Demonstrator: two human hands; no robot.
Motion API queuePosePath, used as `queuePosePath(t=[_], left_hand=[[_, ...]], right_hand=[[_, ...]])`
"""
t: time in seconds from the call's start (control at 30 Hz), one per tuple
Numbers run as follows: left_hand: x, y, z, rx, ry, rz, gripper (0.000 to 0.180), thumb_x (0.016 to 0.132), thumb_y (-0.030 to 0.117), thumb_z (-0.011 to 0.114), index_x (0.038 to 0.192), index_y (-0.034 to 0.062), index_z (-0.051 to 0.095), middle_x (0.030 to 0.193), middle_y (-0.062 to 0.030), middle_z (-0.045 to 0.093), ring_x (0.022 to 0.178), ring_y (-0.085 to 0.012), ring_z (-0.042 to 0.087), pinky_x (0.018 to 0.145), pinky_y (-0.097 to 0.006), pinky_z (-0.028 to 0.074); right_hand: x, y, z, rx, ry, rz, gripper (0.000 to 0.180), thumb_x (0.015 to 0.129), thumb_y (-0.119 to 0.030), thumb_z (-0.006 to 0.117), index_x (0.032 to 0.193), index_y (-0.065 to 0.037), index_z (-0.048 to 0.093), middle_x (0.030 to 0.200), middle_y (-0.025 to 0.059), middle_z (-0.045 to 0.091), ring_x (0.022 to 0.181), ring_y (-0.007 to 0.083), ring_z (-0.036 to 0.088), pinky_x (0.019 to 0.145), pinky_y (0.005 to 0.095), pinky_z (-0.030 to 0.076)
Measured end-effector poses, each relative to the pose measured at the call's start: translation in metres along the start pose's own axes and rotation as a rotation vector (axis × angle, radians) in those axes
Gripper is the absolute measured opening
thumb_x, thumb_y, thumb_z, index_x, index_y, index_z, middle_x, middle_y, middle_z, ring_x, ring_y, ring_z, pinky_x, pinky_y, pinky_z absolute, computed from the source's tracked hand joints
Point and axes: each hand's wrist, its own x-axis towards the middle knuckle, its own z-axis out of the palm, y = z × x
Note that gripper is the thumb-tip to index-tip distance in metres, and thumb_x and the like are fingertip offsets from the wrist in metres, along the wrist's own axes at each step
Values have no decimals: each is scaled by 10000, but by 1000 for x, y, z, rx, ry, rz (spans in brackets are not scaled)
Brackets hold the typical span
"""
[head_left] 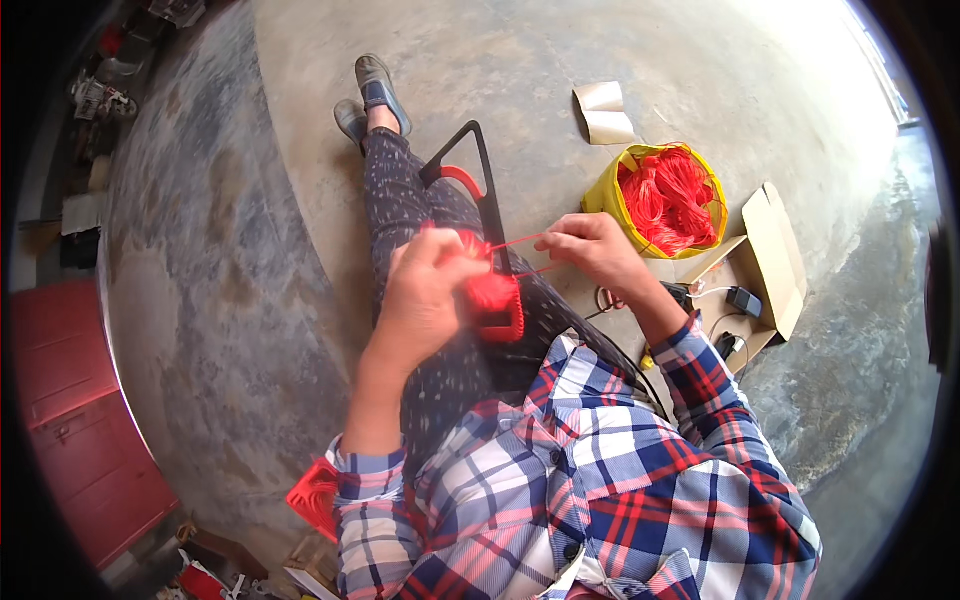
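Note:
Across my lap lies a black angular frame (487, 190) with a red curved piece near its far end and red cord wound along its near edge. My left hand (425, 300), blurred, is closed around a red bundle of cord (490, 293) beside the frame. From there red strands (518, 241) run to my right hand (597, 250), whose fingers pinch a strand to the right of the frame. The strands look taut. Where the cord passes under my left fingers is hidden.
To the right, a yellow bucket (610, 203) holds red cord hanks (672, 200). Near it stands an open cardboard box (775, 255) with a black adapter (744, 301) and cables. Scissors (607, 299) lie beside my thigh. A bent beige sheet (604, 113) rests on the concrete floor.

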Motion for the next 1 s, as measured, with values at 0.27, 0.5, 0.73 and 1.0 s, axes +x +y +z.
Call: queuePosePath(t=[0.27, 0.5, 0.73, 1.0], left_hand=[[-16, -13, 78, 212, -55, -125, 195, 704, 8, 628, 890, 52, 589, 840, -102, 545, 846, -299, 567, 754, -401, 447], [-14, -19, 88, -37, 280, -235, 257, 682, 0, 651, 915, 32, 549, 932, -144, 569, 899, -336, 565, 817, -417, 454], [-19, -46, 114, -1273, 201, -889, 431, 793, 108, 570, 1204, 5, 492, 1085, -103, 579, 990, -196, 570, 920, -314, 434], [-16, -34, 126, -1267, 211, -906, 245, 731, 98, 486, 964, 45, 543, 770, 33, 467, 656, -72, 381, 653, -210, 341]], right_hand=[[10, 14, 31, -257, -273, 29, 421, 760, -194, 742, 1123, -5, 638, 1020, 185, 675, 976, 314, 640, 873, 352, 485], [9, 21, 23, -545, -60, -145, 272, 754, -117, 721, 995, -7, 659, 1120, 107, 606, 942, 186, 612, 853, 349, 486], [-4, -3, -3, 407, 168, -228, 368, 796, -141, 673, 1141, -25, 618, 1298, 125, 518, 1164, 175, 512, 1009, 319, 365], [-58, -75, 9, 1083, -502, -448, 350, 799, -306, 621, 999, -52, 486, 884, 202, 613, 653, 274, 598, 723, 428, 476]])
